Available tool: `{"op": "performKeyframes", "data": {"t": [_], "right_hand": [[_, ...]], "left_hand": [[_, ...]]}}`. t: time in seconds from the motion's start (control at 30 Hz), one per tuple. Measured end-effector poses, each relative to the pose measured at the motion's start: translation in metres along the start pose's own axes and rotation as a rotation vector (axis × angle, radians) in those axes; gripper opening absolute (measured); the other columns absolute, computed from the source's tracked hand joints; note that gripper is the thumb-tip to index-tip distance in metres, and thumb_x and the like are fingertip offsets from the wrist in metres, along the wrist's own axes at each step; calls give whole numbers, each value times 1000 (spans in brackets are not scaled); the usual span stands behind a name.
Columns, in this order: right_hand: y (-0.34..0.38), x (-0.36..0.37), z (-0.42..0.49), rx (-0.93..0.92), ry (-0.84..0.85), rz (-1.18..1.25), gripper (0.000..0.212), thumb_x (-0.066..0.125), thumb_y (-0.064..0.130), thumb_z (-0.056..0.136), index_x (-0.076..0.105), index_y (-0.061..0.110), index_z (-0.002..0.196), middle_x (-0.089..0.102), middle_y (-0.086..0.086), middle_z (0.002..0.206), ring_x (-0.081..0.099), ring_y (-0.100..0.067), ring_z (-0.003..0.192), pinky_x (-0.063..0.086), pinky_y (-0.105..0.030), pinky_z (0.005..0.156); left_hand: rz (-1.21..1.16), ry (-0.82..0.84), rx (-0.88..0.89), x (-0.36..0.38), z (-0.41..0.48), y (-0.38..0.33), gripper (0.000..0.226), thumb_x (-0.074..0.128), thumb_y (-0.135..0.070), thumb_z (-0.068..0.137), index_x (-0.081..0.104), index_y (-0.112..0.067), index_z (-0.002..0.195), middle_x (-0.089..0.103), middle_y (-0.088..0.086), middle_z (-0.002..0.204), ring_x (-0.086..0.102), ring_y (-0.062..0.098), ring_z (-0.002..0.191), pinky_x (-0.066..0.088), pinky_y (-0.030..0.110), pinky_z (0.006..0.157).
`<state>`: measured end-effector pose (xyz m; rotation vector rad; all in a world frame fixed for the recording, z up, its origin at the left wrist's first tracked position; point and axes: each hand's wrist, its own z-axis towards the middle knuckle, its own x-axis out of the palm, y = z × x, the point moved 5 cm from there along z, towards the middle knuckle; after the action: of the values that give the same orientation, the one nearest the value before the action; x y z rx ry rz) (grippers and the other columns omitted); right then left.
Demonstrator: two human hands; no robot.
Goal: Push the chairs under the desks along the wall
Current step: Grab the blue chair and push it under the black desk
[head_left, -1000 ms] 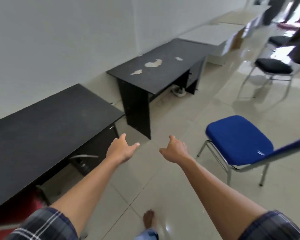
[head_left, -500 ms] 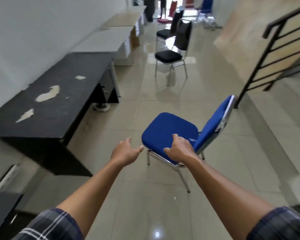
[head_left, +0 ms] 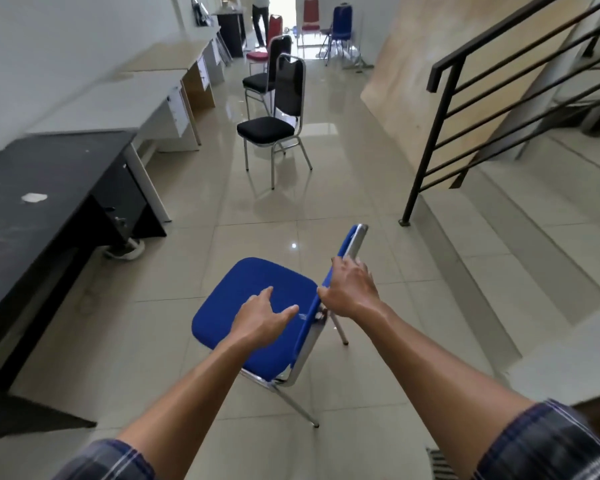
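Chrome-framed blue chair (head_left: 246, 289) with padded seat: right hand (head_left: 349, 289) clasps its backrest; left hand (head_left: 260, 320) hovers above, fingers loosely spread, empty.

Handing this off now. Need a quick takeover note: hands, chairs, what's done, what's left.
Hands: the left hand is open over the blue chair seat; contact unclear. The right hand grips the top of that chair's backrest.
Things: the blue chair stands in the aisle, seat toward the black desk, apart from it. The near black chair and far black chair stand further down, beside the white desk.
Done: no chair in view is under a desk.
Left: push the blue chair under the black desk, then probably the black chairs under the desks beyond.
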<state>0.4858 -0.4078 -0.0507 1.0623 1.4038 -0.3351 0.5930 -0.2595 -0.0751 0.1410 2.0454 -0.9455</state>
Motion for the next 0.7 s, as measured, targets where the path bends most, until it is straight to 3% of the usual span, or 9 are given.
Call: {"op": "performKeyframes", "data": {"t": [0.17,0.33,0.5,0.63,0.7], "right_hand": [[-52,-19,48,-86,123,-92,64,57,36,95,35,15,151,32,-13,160,16,-34,153,19,-54,123],[-72,-25,97,-187,185,-128,53,57,29,93,42,19,143,31,-17,159,19,-36,150,26,-56,119],[-72,-25,139,-294,239,-311,65,63,21,91,37,19,151,9,-20,167,1,-39,155,13,-61,123],[-70,-21,162,-413,278,-486,60,62,22,90,45,22,147,16,-23,165,2,-42,155,5,-68,121],[-68,-16,173,-533,290,-573,54,61,27,89,52,23,142,30,-21,160,9,-41,155,1,-70,118]], "left_hand": [[-82,77,-8,47,19,-63,82,53,-63,88,24,-23,153,35,4,154,35,23,140,35,38,108],[-126,165,16,61,41,-91,81,59,-61,85,29,-25,151,50,0,141,53,11,112,48,27,90],[-106,270,-3,61,79,-97,76,63,-55,86,33,-24,149,53,0,136,54,10,106,49,23,84],[-49,268,-44,67,100,-105,70,64,-54,85,39,-24,143,57,1,127,60,17,108,54,36,92],[-6,264,-66,69,106,-109,65,63,-56,83,43,-25,137,61,1,120,63,17,102,55,39,89]]}}
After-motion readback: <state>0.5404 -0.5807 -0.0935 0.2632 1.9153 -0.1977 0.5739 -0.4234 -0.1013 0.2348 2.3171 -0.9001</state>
